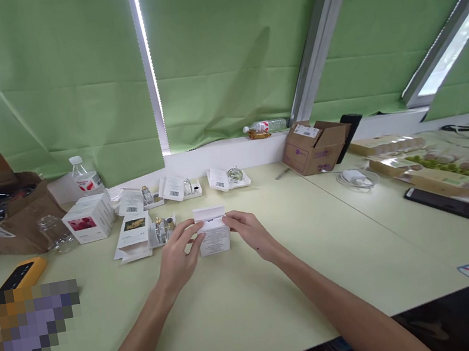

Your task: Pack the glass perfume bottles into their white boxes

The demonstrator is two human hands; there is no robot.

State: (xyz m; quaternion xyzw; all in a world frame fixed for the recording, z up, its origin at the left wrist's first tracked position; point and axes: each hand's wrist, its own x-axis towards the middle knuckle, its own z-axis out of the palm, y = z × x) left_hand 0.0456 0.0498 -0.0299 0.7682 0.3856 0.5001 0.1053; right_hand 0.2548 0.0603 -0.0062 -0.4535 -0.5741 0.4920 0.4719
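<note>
Card box (214, 243), white, rectangular flap (209, 212) upright, in the pinch of left fingers (186, 232) and right fingers (238, 219)

So there's this small white carton (215, 242), basically upright, front panel packed with fine print that's way too tiny to read. Its top flap (209, 211) is up, standing along the far edge. Left hand (180, 253) has the left side, right hand (248, 230) has the upper right corner. Can't tell if its base actually touches the pale tabletop (238, 306).
</note>
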